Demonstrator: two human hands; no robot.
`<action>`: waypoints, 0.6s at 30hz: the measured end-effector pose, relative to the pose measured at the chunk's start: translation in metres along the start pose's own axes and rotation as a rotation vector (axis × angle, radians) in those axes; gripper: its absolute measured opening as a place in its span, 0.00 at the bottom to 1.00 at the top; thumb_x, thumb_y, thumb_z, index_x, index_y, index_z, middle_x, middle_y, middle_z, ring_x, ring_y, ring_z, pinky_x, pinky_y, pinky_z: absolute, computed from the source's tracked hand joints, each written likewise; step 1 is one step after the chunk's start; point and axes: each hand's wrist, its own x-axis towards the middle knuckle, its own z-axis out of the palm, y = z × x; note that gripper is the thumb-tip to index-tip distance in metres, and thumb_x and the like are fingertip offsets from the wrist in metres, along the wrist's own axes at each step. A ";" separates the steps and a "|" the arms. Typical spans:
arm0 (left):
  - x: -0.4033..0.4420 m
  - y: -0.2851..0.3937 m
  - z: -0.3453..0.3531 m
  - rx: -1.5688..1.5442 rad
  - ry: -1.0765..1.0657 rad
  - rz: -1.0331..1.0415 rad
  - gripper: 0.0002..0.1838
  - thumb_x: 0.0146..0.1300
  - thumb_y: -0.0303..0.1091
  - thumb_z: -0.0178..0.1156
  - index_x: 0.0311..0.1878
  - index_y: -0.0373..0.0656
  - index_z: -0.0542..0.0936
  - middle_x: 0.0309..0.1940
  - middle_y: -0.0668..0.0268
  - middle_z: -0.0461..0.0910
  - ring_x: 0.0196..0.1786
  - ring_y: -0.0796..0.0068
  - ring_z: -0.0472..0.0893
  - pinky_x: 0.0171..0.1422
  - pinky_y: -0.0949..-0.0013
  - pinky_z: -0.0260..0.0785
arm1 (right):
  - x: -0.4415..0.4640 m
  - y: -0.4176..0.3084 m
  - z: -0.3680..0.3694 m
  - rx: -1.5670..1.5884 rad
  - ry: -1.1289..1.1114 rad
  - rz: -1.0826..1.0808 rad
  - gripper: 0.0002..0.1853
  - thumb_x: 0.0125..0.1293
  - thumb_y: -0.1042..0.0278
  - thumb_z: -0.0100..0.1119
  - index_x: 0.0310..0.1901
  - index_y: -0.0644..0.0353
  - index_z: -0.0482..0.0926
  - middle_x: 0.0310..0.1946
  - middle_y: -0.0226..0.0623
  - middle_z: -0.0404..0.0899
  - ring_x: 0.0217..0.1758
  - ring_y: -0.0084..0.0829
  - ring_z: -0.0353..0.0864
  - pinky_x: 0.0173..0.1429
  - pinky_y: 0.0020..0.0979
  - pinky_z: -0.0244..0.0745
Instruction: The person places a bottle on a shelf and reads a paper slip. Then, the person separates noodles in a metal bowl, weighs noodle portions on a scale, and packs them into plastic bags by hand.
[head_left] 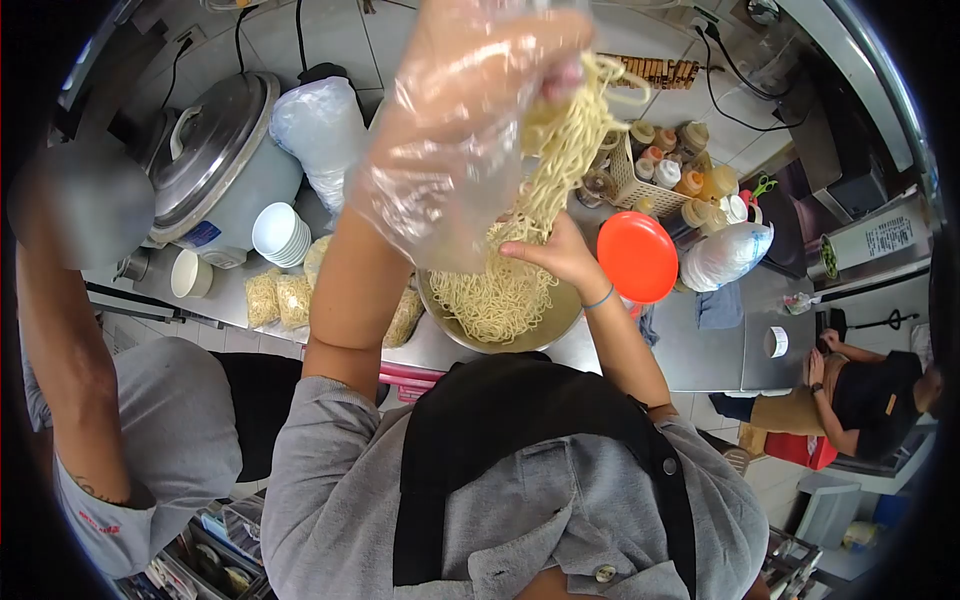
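Observation:
My left hand (500,60), in a loose clear plastic glove, is raised high and closed around a bunch of noodles (570,145). The strands hang from it down to a metal bowl (568,320), where a heap of pale noodles (490,300) lies. My right hand (555,255) is bare, with a thin band at the wrist. It grips the bowl's right rim, thumb over the inside and the other fingers mostly hidden. Close to its right is a red-orange round plate or lid (637,257).
Bagged noodles (278,300), stacked white bowls (281,235) and a large lidded cooker (225,150) stand at the left. A basket of sauce bottles (650,175) is at the back right. One person (150,420) stands close on my left, another (850,395) farther right.

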 end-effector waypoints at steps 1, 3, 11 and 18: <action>0.003 0.004 0.001 -0.001 -0.005 0.000 0.34 0.54 0.19 0.58 0.66 0.37 0.64 0.41 0.66 0.78 0.26 0.88 0.72 0.27 0.82 0.66 | -0.001 0.002 0.001 0.074 -0.059 0.058 0.40 0.50 0.67 0.74 0.63 0.65 0.63 0.53 0.38 0.75 0.56 0.29 0.74 0.63 0.31 0.66; 0.008 0.013 0.004 0.000 -0.013 0.000 0.34 0.54 0.19 0.58 0.67 0.37 0.63 0.39 0.67 0.78 0.26 0.87 0.72 0.27 0.82 0.67 | -0.001 0.007 0.004 0.056 -0.067 0.051 0.38 0.52 0.68 0.72 0.63 0.65 0.63 0.51 0.37 0.76 0.55 0.28 0.75 0.62 0.31 0.67; 0.010 0.011 0.006 0.036 0.047 -0.049 0.35 0.55 0.20 0.58 0.68 0.36 0.61 0.34 0.69 0.77 0.27 0.86 0.73 0.27 0.80 0.67 | -0.018 0.032 0.025 1.460 -0.304 0.093 0.45 0.59 0.28 0.49 0.70 0.53 0.57 0.64 0.50 0.63 0.67 0.50 0.63 0.62 0.57 0.63; -0.053 -0.140 -0.038 0.421 0.152 -0.078 0.39 0.52 0.21 0.59 0.70 0.38 0.60 0.67 0.56 0.64 0.55 0.74 0.72 0.60 0.71 0.66 | -0.027 0.036 0.015 1.383 0.403 0.394 0.36 0.62 0.30 0.44 0.59 0.51 0.71 0.52 0.34 0.77 0.52 0.39 0.75 0.48 0.43 0.73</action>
